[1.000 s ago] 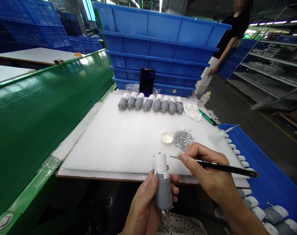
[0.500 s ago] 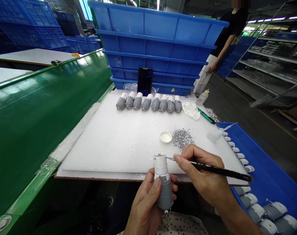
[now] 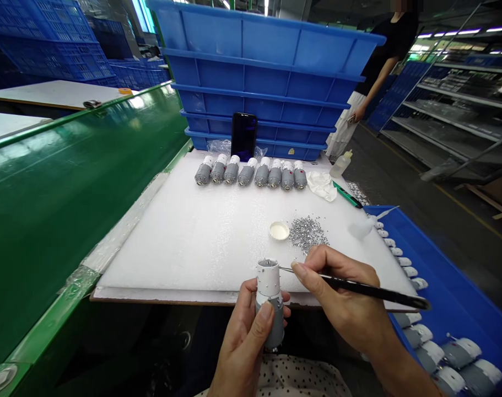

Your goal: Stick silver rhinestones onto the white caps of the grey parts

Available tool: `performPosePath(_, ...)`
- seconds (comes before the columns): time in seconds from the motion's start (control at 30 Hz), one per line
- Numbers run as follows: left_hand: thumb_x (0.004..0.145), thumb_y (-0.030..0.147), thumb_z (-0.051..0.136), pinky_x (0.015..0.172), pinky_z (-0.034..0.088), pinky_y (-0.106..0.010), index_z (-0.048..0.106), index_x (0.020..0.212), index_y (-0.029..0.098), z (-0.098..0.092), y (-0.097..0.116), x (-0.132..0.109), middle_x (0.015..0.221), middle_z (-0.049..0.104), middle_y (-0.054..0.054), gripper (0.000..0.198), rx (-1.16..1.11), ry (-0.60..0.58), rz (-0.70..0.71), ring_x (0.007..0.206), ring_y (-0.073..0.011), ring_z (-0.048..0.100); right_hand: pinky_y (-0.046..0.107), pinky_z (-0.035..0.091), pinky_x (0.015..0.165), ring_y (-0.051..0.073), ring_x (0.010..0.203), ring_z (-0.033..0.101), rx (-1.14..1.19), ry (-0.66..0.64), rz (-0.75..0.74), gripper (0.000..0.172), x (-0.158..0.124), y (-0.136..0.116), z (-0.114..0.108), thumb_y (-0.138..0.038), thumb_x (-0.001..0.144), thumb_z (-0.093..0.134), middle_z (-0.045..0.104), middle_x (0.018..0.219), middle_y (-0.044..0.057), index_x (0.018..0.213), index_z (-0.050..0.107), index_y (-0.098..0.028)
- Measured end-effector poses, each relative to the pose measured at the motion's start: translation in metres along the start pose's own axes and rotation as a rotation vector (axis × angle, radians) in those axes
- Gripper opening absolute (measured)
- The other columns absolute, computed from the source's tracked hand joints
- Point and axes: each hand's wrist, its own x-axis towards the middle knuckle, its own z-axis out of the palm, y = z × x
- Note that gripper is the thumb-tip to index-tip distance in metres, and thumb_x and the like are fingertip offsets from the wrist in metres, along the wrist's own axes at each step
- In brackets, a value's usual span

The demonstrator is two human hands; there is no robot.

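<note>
Model (image 3: pixel 269 280) stands nearly upright at the board's (image 3: pixel 184 242) near edge, long axis close to vertical, white end up, left hand (image 3: pixel 243 336) wrapped round its grey body. Right hand (image 3: pixel 350 300) pinches tweezers (image 3: pixel 374 291), tip at or just beside the white end. Pale sticker (image 3: pixel 291 151) on the lowest bin (image 3: pixel 275 149) is too small to read.

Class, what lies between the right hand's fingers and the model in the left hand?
The head view shows the thin tip of the black tool; contact with the model is unclear.
</note>
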Motion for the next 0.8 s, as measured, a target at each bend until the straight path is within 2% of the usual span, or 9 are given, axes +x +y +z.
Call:
performPosePath(0.2,0.092,0.041,0.058,0.085,0.037,-0.032,0.060,0.112,0.026,-0.0042,0.0046,0.0006,0.107,0.068,-0.005,0.025,0.201,-0.005,0.092,0.099,-0.0215,0.056,0.024,0.031,0.046,0.010,0.050,0.038,0.058,-0.044,0.063,0.031,0.0009,-0.0017,-0.0055,-0.036,0.087,0.064,0.045,0.057,-0.004,0.064,0.051,-0.020)
performPosePath(0.4,0.091,0.041,0.059,0.075,0.038,-0.030,0.062,0.107,0.025,-0.0031,0.0066,-0.0003,0.097,0.068,-0.004,0.022,0.289,0.016,0.172,0.082,-0.0181,0.053,0.025,0.029,0.046,0.009,0.050,0.035,0.132,-0.081,0.098,0.033,0.0027,-0.0023,-0.0061,-0.037,0.087,0.064,0.043,0.056,-0.005,0.063,0.050,-0.019)
performPosePath(0.5,0.092,0.040,0.059,0.076,0.037,-0.029,0.063,0.106,0.026,-0.0027,0.0070,-0.0003,0.092,0.067,-0.003,0.021,0.323,0.030,0.209,0.082,-0.0185,0.054,0.024,0.028,0.047,0.009,0.050,0.034,0.151,-0.081,0.092,0.033,0.0037,-0.0023,-0.0040,-0.037,0.088,0.064,0.041,0.056,-0.005,0.064,0.050,-0.019)
performPosePath(0.6,0.092,0.040,0.058,0.076,0.037,-0.030,0.062,0.105,0.026,-0.0026,0.0076,0.0002,0.097,0.068,-0.003,0.020,0.369,0.044,0.233,0.082,-0.0184,0.054,0.024,0.028,0.046,0.009,0.050,0.034,0.168,-0.094,0.088,0.033,0.0055,-0.0020,-0.0030,-0.037,0.088,0.064,0.041,0.055,-0.006,0.064,0.050,-0.019)
performPosePath(0.8,0.092,0.039,0.058,0.082,0.038,-0.031,0.061,0.106,0.026,-0.0021,0.0066,0.0008,0.100,0.068,-0.003,0.020,0.344,0.061,0.220,0.087,-0.0201,0.056,0.023,0.027,0.046,0.008,0.049,0.033,0.179,-0.100,0.082,0.034,0.0071,-0.0003,-0.0011,-0.036,0.088,0.065,0.041,0.054,-0.006,0.063,0.049,-0.019)
